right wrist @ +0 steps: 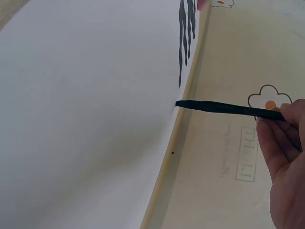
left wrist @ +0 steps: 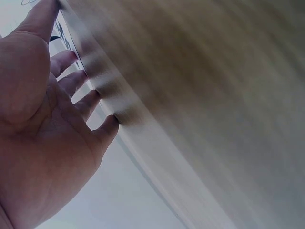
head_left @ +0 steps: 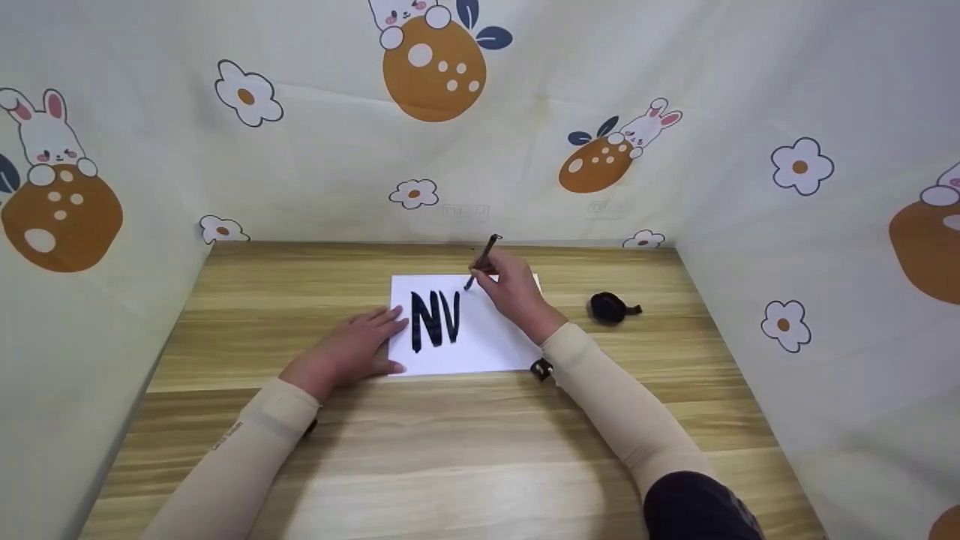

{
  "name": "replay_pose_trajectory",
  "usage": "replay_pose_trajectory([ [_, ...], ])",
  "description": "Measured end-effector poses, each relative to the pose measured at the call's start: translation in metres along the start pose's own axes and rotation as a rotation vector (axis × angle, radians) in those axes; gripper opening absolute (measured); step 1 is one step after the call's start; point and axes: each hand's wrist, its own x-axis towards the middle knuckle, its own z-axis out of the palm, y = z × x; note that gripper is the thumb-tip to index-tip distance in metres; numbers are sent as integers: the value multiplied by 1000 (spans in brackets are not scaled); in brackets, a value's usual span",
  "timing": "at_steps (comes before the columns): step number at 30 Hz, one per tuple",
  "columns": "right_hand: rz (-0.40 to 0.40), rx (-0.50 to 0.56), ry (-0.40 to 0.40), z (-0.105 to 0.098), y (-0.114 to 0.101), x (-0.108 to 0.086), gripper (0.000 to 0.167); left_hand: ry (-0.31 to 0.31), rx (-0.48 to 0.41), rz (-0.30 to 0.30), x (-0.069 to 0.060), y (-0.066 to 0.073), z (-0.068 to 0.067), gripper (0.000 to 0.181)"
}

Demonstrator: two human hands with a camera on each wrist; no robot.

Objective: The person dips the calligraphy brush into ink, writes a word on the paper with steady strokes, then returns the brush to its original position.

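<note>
A white sheet of paper point(head_left: 480, 352) carries thick black strokes point(head_left: 436, 321) that read like "NV". My right hand point(head_left: 516, 289) pinches a dark, slim brush point(head_left: 484, 259) between thumb and fingers. Its black tip point(right wrist: 186, 104) points at the sheet near the top, right of the strokes; whether it touches I cannot tell. My left hand point(head_left: 352, 349) rests at the sheet's left edge, fingers spread and fingertips on the paper's border. In the left wrist view, the left hand point(left wrist: 52, 119) has its fingertips down on the surface and holds nothing.
A small round black dish-like thing point(head_left: 607, 308) with a stub at its side sits right of the paper. The wood-grain table point(head_left: 420, 442) is enclosed by printed cloth walls point(head_left: 322, 157) behind and at both sides. A small black device point(head_left: 541, 368) is at my right wrist.
</note>
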Motion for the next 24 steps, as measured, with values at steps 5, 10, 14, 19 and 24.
replay_pose_trajectory([
  [5, 10, -6, -31, -1, -2, -2, 5, 0, -12, -1, 0, 0, 0, 85],
  [10, 31, 2, -68, -3, -3, -6, 4, -5, -6, -2, 0, -1, 1, 86],
  [14, 37, 16, -82, -3, -3, -8, 4, -8, -7, -6, 0, -1, 1, 86],
  [19, 20, 36, -94, -2, -3, -9, 5, -10, -6, -5, 0, -1, 1, 86],
  [24, 16, 34, -103, -2, -5, -11, 5, -18, -2, -6, 1, -2, 1, 86],
])
